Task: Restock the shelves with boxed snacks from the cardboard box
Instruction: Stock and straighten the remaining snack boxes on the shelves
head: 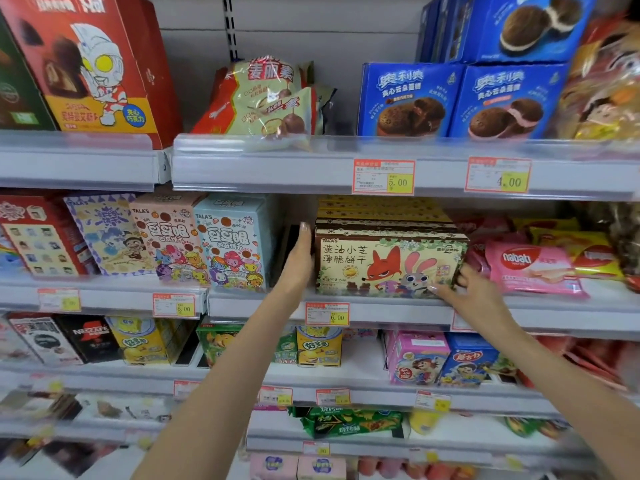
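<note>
Yellow biscuit boxes (388, 263) sit stacked on the middle shelf (398, 310). We press our flat left hand (299, 258) to their end while our right hand (467, 289) grips the front corner (cardboard box unseen). This batch looks nearly shelved.

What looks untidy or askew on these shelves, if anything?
The snack bags on the upper shelf lie slumped in a loose, tilted pile, unlike the blue boxes standing square beside them. The biscuit box below stands straight.

Glossy printed cardboard biscuit box (388, 263) — shiny plastic wafer packet (533, 268).
</note>
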Demonstrator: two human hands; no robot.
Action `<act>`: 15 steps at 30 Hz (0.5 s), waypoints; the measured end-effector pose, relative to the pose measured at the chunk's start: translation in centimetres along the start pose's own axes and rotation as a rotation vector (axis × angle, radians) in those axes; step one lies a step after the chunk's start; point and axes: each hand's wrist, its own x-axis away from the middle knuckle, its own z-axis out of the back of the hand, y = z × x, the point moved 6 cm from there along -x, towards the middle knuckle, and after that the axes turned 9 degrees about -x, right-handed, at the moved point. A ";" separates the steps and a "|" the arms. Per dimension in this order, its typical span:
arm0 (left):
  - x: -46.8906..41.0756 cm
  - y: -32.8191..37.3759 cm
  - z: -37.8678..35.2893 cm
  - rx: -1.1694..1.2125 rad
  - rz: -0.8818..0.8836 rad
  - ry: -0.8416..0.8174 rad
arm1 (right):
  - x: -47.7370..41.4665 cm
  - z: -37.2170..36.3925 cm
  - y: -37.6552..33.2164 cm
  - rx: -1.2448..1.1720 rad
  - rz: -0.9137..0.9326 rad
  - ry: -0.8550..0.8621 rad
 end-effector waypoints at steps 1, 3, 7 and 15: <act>0.6 0.2 0.3 -0.104 -0.077 0.005 | 0.1 0.0 -0.3 -0.003 -0.005 -0.004; 1.9 0.5 0.4 -0.313 -0.214 -0.002 | 0.1 0.1 -0.7 0.043 0.004 -0.002; 2.7 -0.1 0.1 -0.787 -0.294 0.056 | 0.0 0.4 -0.2 0.219 -0.021 0.020; 3.9 0.6 -0.5 -1.097 -0.194 0.167 | 0.4 0.6 -0.9 0.302 -0.064 -0.026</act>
